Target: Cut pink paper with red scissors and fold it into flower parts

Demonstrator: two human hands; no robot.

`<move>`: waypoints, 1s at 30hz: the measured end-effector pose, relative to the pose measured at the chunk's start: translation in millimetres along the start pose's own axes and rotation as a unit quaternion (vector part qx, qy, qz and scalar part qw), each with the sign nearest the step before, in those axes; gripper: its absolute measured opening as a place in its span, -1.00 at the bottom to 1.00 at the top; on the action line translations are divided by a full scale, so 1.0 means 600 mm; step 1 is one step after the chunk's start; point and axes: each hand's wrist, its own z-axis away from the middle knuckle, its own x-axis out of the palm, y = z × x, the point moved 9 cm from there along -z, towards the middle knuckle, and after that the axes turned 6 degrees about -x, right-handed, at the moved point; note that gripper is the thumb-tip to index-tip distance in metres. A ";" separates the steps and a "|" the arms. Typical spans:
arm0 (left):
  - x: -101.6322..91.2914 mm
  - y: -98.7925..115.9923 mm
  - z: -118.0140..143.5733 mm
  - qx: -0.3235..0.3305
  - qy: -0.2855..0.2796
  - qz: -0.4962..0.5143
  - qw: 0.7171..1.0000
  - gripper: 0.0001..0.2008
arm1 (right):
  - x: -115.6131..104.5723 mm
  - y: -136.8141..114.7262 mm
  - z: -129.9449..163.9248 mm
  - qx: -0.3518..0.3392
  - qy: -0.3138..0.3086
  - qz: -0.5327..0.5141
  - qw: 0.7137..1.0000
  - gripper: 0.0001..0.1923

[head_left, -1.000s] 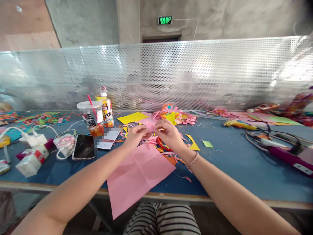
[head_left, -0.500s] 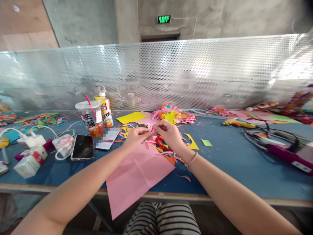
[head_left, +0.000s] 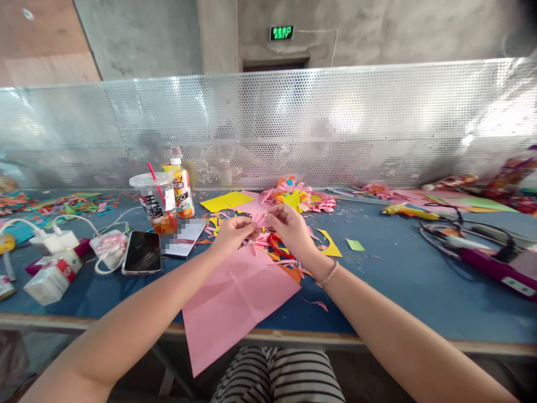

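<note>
Between my two hands is a small piece of pink paper (head_left: 260, 219), pinched from both sides above the table. My left hand (head_left: 235, 232) has thumb and fingers closed on its left edge. From the right, my right hand (head_left: 288, 228) grips it between thumb and forefinger. Fingers hide part of the piece. Below my hands a large creased sheet of pink paper (head_left: 239, 302) lies partly over the table's front edge. Red-handled scissors (head_left: 274, 246) seem to lie among the scraps under my right hand. Layered paper flowers (head_left: 293, 198) sit just behind my hands.
A cup with a red straw (head_left: 153, 201), a drink bottle (head_left: 181, 190) and a phone (head_left: 142, 253) stand or lie to the left. Chargers (head_left: 54, 240) and cables are farther left. At right are a yellow glue gun (head_left: 409, 211) and a purple power strip (head_left: 499, 271). A perforated metal screen (head_left: 356, 129) closes the back.
My fingers have shifted slightly on the small pink piece, and my hands have drawn a little apart. The large sheet and the surrounding items stay put.
</note>
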 end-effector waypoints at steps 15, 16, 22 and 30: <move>0.014 -0.005 0.000 -0.012 -0.035 -0.036 0.999 -0.83 | 0.024 0.018 0.004 0.030 -0.078 -0.010 0.996 -0.79; 0.014 -0.005 0.000 -0.011 -0.036 -0.035 0.999 -0.84 | 0.023 0.015 0.004 0.030 -0.077 -0.010 0.997 -0.79; 0.014 0.002 0.003 0.027 -0.045 -0.104 0.993 -0.76 | 0.025 0.004 0.006 0.040 -0.087 -0.033 0.995 -0.76; 0.018 0.011 0.003 0.047 -0.058 -0.135 0.988 -0.71 | 0.018 0.008 0.002 0.041 -0.095 0.024 0.994 -0.63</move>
